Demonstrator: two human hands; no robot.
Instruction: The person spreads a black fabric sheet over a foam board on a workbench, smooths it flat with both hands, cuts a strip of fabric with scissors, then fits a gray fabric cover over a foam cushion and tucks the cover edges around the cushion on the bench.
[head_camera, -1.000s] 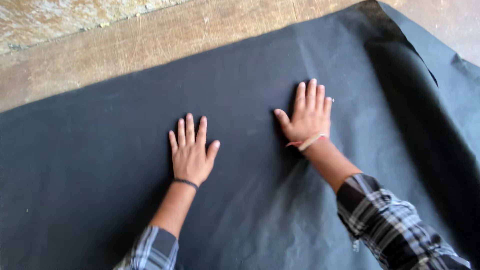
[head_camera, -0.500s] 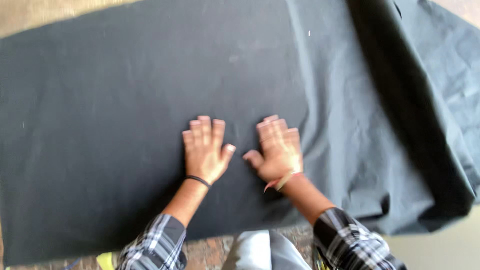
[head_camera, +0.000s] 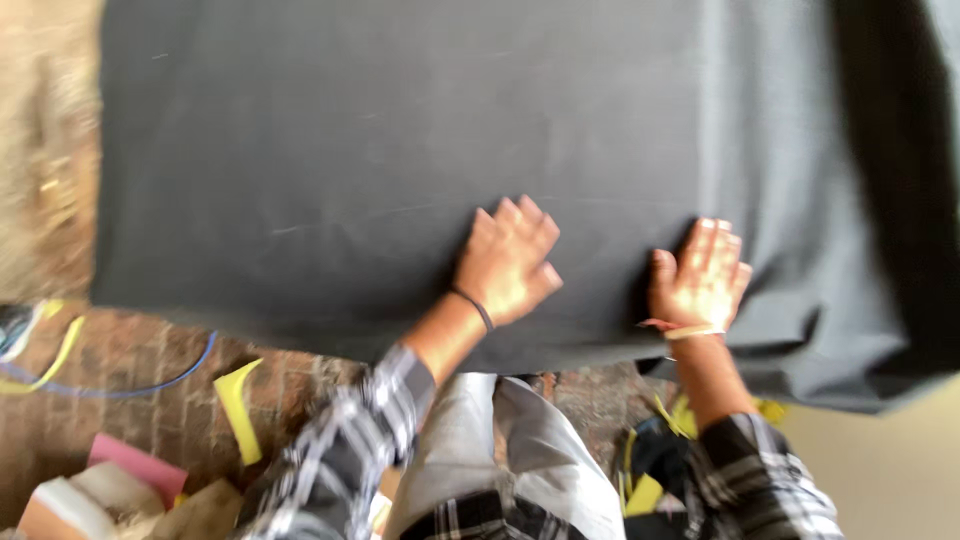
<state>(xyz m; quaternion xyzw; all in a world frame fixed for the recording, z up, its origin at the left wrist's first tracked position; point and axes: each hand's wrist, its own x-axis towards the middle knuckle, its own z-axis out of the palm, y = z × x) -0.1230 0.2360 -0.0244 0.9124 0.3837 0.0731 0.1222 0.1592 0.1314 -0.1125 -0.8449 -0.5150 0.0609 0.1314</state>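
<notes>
both hands (head_camera: 600, 275) spread flat on dark grey cloth (head_camera: 350, 150) over a table, brick floor (head_camera: 150, 380) with coloured scraps (head_camera: 238, 405) below

We see dark grey cloth (head_camera: 400, 150); below its near edge, yellow scraps (head_camera: 238, 405), a pink sheet (head_camera: 130, 462), our black-and-white plaid sleeves (head_camera: 340, 450).

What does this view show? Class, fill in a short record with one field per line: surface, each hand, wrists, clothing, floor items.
Surface: large dark grey fabric sheet, spread flat, rumpled at the right
Left hand: flat on the sheet, fingers together, palm down
Right hand: flat on the sheet near its front edge
Wrists: thin black band on the left, pale band on the right
Clothing: plaid shirt sleeves
Floor items: yellow paper scraps, blue cord, pink card
</notes>
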